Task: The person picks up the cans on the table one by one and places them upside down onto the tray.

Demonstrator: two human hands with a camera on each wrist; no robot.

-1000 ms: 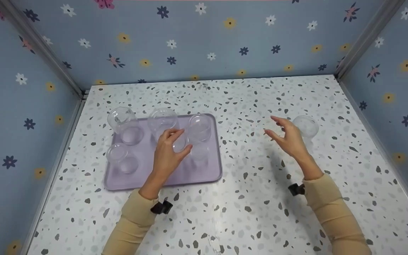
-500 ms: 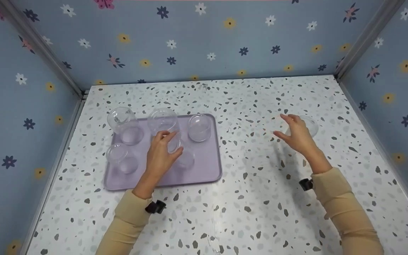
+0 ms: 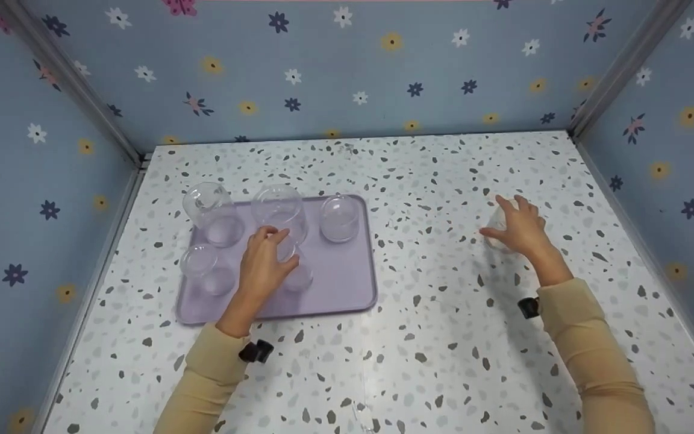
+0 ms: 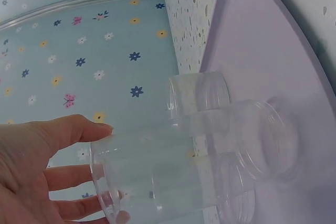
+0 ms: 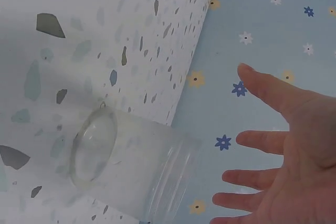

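Observation:
My left hand (image 3: pixel 259 262) holds a clear jar (image 3: pixel 299 278) near its rim, over the middle of the purple tray (image 3: pixel 350 295). In the left wrist view, the thumb and fingers of that hand (image 4: pixel 31 166) lie around the rim of this jar (image 4: pixel 157 177). On the right of the table, my right hand (image 3: pixel 525 226) is spread behind another clear jar (image 3: pixel 496 241). The right wrist view shows this jar (image 5: pixel 131 156) standing on the table, its neck ridged, with the fingers of the right hand (image 5: pixel 299 166) straight and apart from it.
Several other clear jars stand on the tray: one at back left (image 3: pixel 221 229), one at back middle (image 3: pixel 278 202), one at back right (image 3: pixel 340 220) and a smaller one at front left (image 3: pixel 217 280). Flowered panels (image 3: pixel 347 78) enclose the speckled table (image 3: pixel 419 361).
My left hand has moved left over the tray, carrying its jar from the right side to the middle. My right hand has moved right, up to the jar on the table.

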